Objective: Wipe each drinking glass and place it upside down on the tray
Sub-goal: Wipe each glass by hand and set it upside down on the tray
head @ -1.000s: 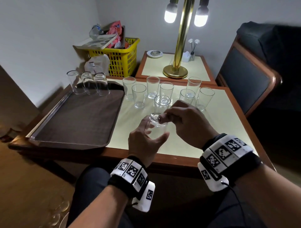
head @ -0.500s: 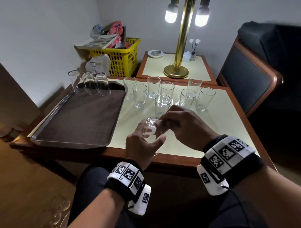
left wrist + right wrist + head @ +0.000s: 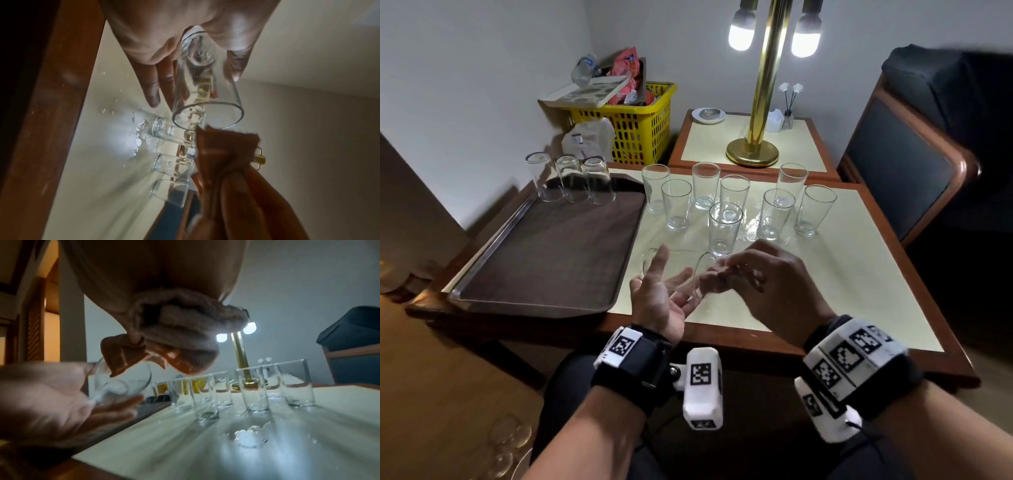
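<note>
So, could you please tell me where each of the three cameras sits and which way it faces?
Head: worn on the head, looking down over the table and tray; both hands and wristbands show.
Left wrist: looks along the left hand at the held glass.
Right wrist: looks along the right hand, which grips a brown cloth, towards the lamp.
Both wrist views share the held glass, the cloth and the standing glasses.

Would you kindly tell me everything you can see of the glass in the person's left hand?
The held glass is a clear, plain, slightly tapered tumbler with a thick base, empty. It lies tilted on its side, base against the palm of the left hand, whose fingers are nearly straight under it, thumb alongside. Its open mouth faces the right hand, which bunches a brown cloth just at the rim. It is above the table, clear of the other glasses.
</note>
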`<state>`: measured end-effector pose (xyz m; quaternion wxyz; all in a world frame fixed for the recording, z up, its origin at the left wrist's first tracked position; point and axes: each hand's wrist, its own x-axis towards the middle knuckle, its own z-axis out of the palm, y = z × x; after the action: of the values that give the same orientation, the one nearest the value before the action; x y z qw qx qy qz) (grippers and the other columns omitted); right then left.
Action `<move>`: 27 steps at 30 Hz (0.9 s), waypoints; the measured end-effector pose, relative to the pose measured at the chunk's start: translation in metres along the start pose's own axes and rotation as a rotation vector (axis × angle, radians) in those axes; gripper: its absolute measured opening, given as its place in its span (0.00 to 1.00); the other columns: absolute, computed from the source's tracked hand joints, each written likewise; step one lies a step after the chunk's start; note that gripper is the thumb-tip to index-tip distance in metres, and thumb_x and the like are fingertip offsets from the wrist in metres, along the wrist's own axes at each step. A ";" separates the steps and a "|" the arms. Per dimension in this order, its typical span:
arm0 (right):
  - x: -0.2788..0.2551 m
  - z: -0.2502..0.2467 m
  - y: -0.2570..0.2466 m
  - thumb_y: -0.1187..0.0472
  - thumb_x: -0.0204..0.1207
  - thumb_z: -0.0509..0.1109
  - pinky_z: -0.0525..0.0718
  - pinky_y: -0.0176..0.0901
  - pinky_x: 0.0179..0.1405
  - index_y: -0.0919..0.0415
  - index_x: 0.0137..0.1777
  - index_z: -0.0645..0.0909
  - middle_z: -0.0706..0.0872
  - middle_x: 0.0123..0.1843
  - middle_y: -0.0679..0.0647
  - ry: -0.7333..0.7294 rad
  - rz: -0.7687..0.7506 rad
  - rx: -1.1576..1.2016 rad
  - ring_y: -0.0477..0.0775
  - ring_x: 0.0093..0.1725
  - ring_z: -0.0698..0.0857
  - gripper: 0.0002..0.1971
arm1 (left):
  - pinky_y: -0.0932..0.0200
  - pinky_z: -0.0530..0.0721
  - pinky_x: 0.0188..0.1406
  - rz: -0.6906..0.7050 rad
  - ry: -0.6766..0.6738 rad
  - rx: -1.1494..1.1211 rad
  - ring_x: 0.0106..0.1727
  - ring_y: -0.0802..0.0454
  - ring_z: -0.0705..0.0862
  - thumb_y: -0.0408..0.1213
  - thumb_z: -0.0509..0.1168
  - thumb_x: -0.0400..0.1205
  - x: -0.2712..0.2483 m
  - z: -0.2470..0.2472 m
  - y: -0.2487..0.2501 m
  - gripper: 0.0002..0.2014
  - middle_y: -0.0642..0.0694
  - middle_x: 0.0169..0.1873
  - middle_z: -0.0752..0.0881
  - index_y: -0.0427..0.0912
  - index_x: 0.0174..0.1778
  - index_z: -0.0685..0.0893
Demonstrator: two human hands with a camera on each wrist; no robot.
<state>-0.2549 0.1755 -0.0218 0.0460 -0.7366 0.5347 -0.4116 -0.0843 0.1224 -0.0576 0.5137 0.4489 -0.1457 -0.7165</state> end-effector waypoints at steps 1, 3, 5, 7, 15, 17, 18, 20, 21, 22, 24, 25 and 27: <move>-0.001 0.009 -0.006 0.65 0.71 0.81 0.79 0.28 0.37 0.62 0.46 0.90 0.87 0.42 0.53 0.058 0.011 0.010 0.48 0.35 0.83 0.05 | 0.38 0.88 0.51 -0.005 -0.013 -0.002 0.46 0.37 0.94 0.53 0.78 0.69 -0.002 0.004 -0.002 0.44 0.29 0.53 0.90 0.46 0.79 0.67; 0.002 0.024 -0.016 0.66 0.67 0.81 0.81 0.36 0.36 0.60 0.40 0.88 0.88 0.37 0.51 0.157 0.058 0.004 0.46 0.32 0.80 0.05 | 0.32 0.86 0.58 0.009 -0.005 -0.021 0.46 0.36 0.93 0.49 0.79 0.74 -0.008 0.011 -0.005 0.39 0.29 0.49 0.92 0.45 0.78 0.67; 0.003 0.032 -0.021 0.62 0.68 0.78 0.84 0.45 0.37 0.56 0.37 0.90 0.90 0.35 0.47 0.145 0.051 -0.007 0.45 0.34 0.79 0.01 | 0.34 0.91 0.48 0.014 0.008 -0.047 0.48 0.35 0.93 0.47 0.80 0.73 -0.009 0.013 -0.001 0.40 0.28 0.53 0.91 0.43 0.77 0.68; -0.002 0.029 -0.022 0.52 0.73 0.72 0.87 0.48 0.48 0.53 0.48 0.94 0.94 0.49 0.45 0.033 0.043 0.087 0.42 0.46 0.85 0.11 | 0.38 0.92 0.40 0.022 0.011 -0.076 0.48 0.34 0.93 0.50 0.83 0.67 -0.003 0.009 0.008 0.46 0.27 0.57 0.89 0.40 0.78 0.69; -0.004 0.034 -0.012 0.47 0.80 0.59 0.90 0.59 0.57 0.45 0.88 0.59 0.55 0.88 0.35 -0.447 -0.114 -0.181 0.65 0.67 0.87 0.35 | 0.25 0.86 0.55 0.039 -0.020 0.046 0.58 0.31 0.90 0.61 0.90 0.49 -0.011 0.013 0.001 0.60 0.33 0.59 0.89 0.39 0.74 0.75; 0.001 0.036 -0.014 0.53 0.79 0.65 0.90 0.50 0.54 0.47 0.85 0.69 0.75 0.82 0.41 -0.370 -0.017 -0.013 0.54 0.63 0.90 0.31 | 0.32 0.87 0.55 0.119 -0.014 -0.007 0.50 0.39 0.92 0.54 0.89 0.56 -0.018 0.016 -0.001 0.48 0.37 0.51 0.90 0.39 0.66 0.74; 0.005 0.034 -0.019 0.57 0.79 0.70 0.89 0.42 0.48 0.50 0.81 0.75 0.86 0.72 0.42 -0.349 0.120 0.207 0.45 0.55 0.91 0.28 | 0.37 0.88 0.52 0.155 -0.019 -0.053 0.44 0.44 0.92 0.49 0.89 0.60 -0.021 0.017 -0.002 0.43 0.40 0.46 0.90 0.40 0.64 0.74; 0.011 0.027 -0.027 0.71 0.77 0.76 0.79 0.27 0.31 0.56 0.76 0.80 0.92 0.47 0.34 -0.393 0.381 0.598 0.31 0.35 0.85 0.27 | 0.38 0.87 0.54 0.204 -0.058 -0.028 0.47 0.43 0.91 0.50 0.87 0.63 -0.023 0.017 -0.005 0.42 0.40 0.49 0.88 0.38 0.66 0.73; 0.011 0.023 -0.027 0.76 0.77 0.74 0.76 0.26 0.30 0.55 0.76 0.80 0.89 0.39 0.28 -0.415 0.398 0.629 0.30 0.30 0.81 0.29 | 0.37 0.87 0.56 0.216 -0.089 0.052 0.51 0.40 0.90 0.55 0.86 0.64 -0.023 0.017 -0.005 0.42 0.37 0.53 0.86 0.38 0.66 0.73; 0.010 0.020 -0.027 0.77 0.77 0.72 0.77 0.28 0.35 0.50 0.76 0.80 0.85 0.37 0.22 -0.419 0.346 0.542 0.28 0.31 0.81 0.31 | 0.40 0.87 0.54 0.227 -0.107 0.149 0.53 0.37 0.89 0.56 0.83 0.68 -0.023 0.017 -0.004 0.37 0.36 0.55 0.85 0.41 0.63 0.73; 0.007 0.016 -0.023 0.70 0.77 0.68 0.84 0.38 0.48 0.35 0.78 0.76 0.81 0.51 0.12 -0.406 0.148 0.199 0.26 0.46 0.85 0.34 | 0.54 0.87 0.35 0.210 -0.096 0.364 0.44 0.42 0.90 0.56 0.74 0.79 -0.023 0.016 0.006 0.22 0.38 0.55 0.85 0.49 0.57 0.73; 0.007 0.014 -0.024 0.68 0.76 0.66 0.87 0.42 0.55 0.31 0.79 0.71 0.75 0.65 0.12 -0.433 0.069 0.021 0.30 0.57 0.87 0.37 | 0.60 0.80 0.23 0.211 -0.061 0.454 0.33 0.49 0.85 0.57 0.70 0.82 -0.020 0.014 0.008 0.20 0.40 0.53 0.84 0.49 0.58 0.73; 0.004 0.018 -0.022 0.67 0.76 0.64 0.88 0.45 0.61 0.29 0.82 0.66 0.63 0.79 0.18 -0.486 0.002 -0.153 0.43 0.68 0.85 0.40 | 0.63 0.68 0.15 0.226 -0.029 0.470 0.20 0.57 0.72 0.55 0.69 0.84 -0.017 0.013 0.010 0.19 0.43 0.42 0.81 0.46 0.59 0.74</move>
<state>-0.2266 0.1745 -0.0200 0.1179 -0.8149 0.5380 -0.1807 -0.0877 0.1295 -0.0356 0.4700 0.5266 -0.3646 -0.6073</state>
